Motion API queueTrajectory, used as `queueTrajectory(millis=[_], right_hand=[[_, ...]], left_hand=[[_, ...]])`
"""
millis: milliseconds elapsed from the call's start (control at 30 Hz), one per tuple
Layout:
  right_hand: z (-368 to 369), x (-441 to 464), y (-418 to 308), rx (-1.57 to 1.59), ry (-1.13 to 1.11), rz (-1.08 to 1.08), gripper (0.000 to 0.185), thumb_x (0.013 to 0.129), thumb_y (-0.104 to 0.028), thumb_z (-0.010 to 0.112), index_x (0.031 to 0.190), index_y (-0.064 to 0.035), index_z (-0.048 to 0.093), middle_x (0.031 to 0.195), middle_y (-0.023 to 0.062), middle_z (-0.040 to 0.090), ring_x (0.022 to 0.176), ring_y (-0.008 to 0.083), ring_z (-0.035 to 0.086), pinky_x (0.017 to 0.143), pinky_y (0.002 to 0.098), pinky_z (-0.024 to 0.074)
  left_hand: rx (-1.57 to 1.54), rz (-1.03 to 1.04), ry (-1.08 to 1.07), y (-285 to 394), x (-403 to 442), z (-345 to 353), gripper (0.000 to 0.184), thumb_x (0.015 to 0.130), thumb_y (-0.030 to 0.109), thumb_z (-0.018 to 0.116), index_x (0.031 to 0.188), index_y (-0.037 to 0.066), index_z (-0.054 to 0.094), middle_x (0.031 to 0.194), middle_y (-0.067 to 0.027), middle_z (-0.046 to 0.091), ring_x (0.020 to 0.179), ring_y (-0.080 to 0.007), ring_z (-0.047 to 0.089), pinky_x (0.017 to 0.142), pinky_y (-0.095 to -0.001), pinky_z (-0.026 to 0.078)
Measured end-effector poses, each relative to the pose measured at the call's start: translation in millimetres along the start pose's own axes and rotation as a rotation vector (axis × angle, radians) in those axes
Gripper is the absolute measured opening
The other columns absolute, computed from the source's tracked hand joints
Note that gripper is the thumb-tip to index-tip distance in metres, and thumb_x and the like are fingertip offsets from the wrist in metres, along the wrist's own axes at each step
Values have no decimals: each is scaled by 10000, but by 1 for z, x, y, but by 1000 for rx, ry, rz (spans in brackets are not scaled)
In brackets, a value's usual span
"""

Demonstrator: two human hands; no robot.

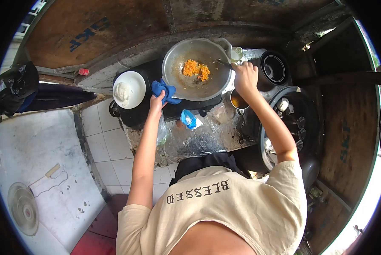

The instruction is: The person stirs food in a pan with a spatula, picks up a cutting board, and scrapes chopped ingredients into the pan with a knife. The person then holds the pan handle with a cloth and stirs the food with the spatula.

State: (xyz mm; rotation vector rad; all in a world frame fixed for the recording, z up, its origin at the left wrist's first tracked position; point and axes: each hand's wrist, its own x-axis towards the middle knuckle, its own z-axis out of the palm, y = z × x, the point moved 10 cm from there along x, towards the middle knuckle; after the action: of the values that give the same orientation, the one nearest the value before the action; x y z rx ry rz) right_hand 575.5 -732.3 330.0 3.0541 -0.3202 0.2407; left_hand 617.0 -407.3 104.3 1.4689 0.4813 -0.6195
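Observation:
My left hand point(157, 102) is closed on a folded blue cloth point(165, 90), pressed against the near left edge of a wide metal wok point(175, 55). The wok's handle there is hidden under the cloth. In the wok lies a small heap of chopped orange food point(192, 68), with bits scattered around it. My right hand point(245, 76) grips a dark-handled cooking utensil point(225, 64) over the wok's right side; its exact kind is unclear. Left of the wok, a white plate point(137, 83) bears a mound of white rice-like food point(122, 93).
The wok sits on a black stove point(154, 70). At right are a small pot of yellowish liquid point(239, 100), a black pot point(273, 68) and a large black basin point(313, 114) holding glasses. A blue packet point(189, 120) lies in front.

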Motion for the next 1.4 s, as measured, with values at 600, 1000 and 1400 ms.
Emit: queueTrajectory(millis=[600, 1000, 1400], right_hand=[[85, -28, -35, 241, -253, 177, 409, 763, -80, 507, 1121, -267, 569, 948, 132, 529, 895, 290, 539, 725, 407, 451], [77, -24, -20, 413, -148, 378, 340, 780, -104, 454, 1099, -126, 568, 916, 202, 557, 817, 362, 584, 680, 438, 478], [141, 12, 22, 386, -560, 318, 301, 723, -278, 544, 903, -61, 647, 939, 203, 615, 920, 327, 590, 797, 385, 466]], left_hand=[[-39, -40, 13, -20, -9, 10, 485, 795, 355, 615, 1193, 136, 443, 1135, -37, 516, 1041, -180, 492, 849, -407, 398], [-57, -25, 17, -17, -11, 9, 471, 793, 358, 618, 1177, 140, 452, 1131, -34, 522, 1046, -179, 490, 853, -408, 398], [-103, -12, -6, -22, -11, 16, 456, 792, 347, 620, 1158, 131, 455, 1096, -30, 534, 1017, -168, 502, 836, -393, 404]])
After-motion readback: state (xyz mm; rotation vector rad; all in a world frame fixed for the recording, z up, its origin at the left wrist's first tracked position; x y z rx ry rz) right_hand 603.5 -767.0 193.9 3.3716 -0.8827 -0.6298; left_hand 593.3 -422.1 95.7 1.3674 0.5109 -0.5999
